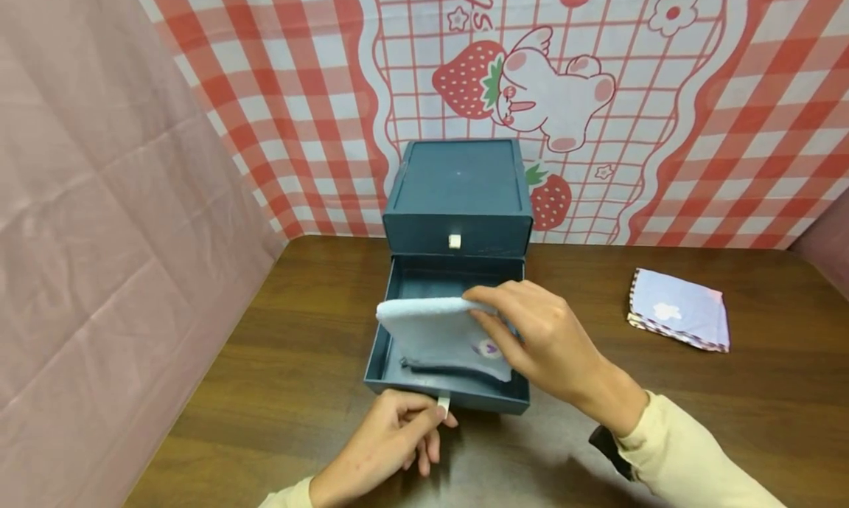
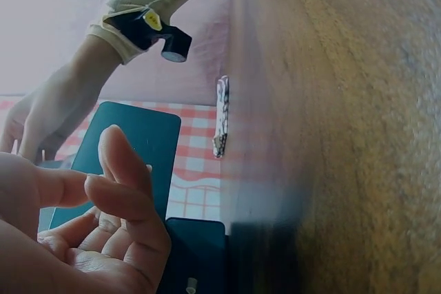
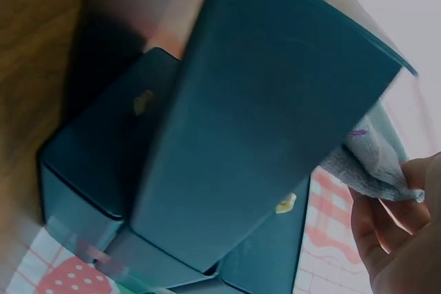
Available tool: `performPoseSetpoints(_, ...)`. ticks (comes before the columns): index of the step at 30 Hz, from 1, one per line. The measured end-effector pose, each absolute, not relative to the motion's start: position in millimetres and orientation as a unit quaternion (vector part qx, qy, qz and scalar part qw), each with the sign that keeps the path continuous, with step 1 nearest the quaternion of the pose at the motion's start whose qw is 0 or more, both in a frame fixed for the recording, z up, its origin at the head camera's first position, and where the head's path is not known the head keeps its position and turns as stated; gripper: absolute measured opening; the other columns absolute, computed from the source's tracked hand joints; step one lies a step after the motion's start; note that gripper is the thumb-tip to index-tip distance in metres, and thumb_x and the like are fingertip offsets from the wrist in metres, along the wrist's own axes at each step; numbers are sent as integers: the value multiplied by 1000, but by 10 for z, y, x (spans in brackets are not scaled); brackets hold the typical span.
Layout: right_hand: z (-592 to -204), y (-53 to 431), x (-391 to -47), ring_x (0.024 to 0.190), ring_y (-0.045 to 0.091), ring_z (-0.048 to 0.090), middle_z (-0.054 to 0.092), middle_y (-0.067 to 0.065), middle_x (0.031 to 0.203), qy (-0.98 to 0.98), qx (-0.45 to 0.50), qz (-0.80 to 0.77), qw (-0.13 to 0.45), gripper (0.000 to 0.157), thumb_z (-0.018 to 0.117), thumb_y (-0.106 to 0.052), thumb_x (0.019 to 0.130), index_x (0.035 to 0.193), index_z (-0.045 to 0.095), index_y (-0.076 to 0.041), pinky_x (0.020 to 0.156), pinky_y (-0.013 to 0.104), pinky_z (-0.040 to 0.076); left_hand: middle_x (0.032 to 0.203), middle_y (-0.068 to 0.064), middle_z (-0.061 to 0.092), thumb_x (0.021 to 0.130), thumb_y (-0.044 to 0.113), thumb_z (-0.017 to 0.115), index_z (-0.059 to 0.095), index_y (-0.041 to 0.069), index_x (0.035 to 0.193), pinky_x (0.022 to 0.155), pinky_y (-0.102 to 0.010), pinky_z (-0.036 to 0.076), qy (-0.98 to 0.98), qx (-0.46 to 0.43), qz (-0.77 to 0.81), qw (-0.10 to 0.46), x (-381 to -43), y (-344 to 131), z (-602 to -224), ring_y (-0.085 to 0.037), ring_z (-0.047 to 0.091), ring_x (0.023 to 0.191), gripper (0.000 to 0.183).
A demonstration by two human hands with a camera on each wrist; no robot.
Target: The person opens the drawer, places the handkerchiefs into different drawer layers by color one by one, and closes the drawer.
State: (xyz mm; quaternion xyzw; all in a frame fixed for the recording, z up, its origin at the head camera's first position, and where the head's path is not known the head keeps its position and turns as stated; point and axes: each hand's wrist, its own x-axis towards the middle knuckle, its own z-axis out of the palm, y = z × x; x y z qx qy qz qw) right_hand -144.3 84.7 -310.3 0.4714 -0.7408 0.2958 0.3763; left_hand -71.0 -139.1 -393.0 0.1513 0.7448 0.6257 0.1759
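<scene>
My right hand pinches the upper edge of a folded pale blue cloth between thumb and fingers. The cloth hangs tilted over the pulled-out drawer, a small flower motif showing near its right side. In the right wrist view the bunched cloth stands beside the drawer's rim. At the drawer's front, my left hand holds the white pull tab between thumb and forefinger, with the other fingers loosely curled below. A dark narrow strip shows along the lower part of the cloth.
The dark teal drawer cabinet stands against a red-and-white checked curtain; its top drawer is closed. To the right, a folded lavender cloth with a checked edge lies on the wooden table. A pink curtain hangs at left.
</scene>
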Motion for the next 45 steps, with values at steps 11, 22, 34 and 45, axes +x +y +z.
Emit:
performPoseSetpoints(11, -3216, 924, -1528, 75, 9, 61, 72, 1, 93, -762, 453, 284, 367, 26, 54, -22, 104, 113, 69, -3, 68, 29, 50, 64, -13, 66, 103, 20, 54, 74, -1, 101, 38, -21, 39, 744, 144, 627, 179, -699, -1394, -3925, -11, 58, 46, 29)
performPoseSetpoints(22, -3299, 981, -1579, 87, 22, 65, 73, 7, 97, -801, 395, 247, 375, 19, 62, -13, 97, 111, 68, -2, 81, 40, 47, 64, -16, 66, 103, 21, 54, 73, -4, 102, 40, -18, 39, 736, 158, 633, 181, -702, -1370, -3918, -10, 58, 46, 31)
performPoseSetpoints(34, -3338, 880, -1579, 80, 23, 65, 71, 7, 86, -817, 344, 259, 384, 14, 67, -11, 93, 104, 69, -3, 82, 42, 46, 64, -15, 66, 103, 21, 54, 73, -3, 102, 39, -20, 39, 740, 159, 628, 178, -708, -1385, -3918, -10, 58, 46, 31)
performPoseSetpoints(45, -3362, 832, -1570, 79, 21, 64, 68, 1, 75, -865, 298, 239, 327, 12, 66, -14, 95, 105, 67, -7, 80, 42, 45, 64, -16, 66, 103, 22, 54, 73, -4, 102, 40, -19, 39, 737, 159, 630, 184, -707, -1379, -3916, -10, 58, 46, 31)
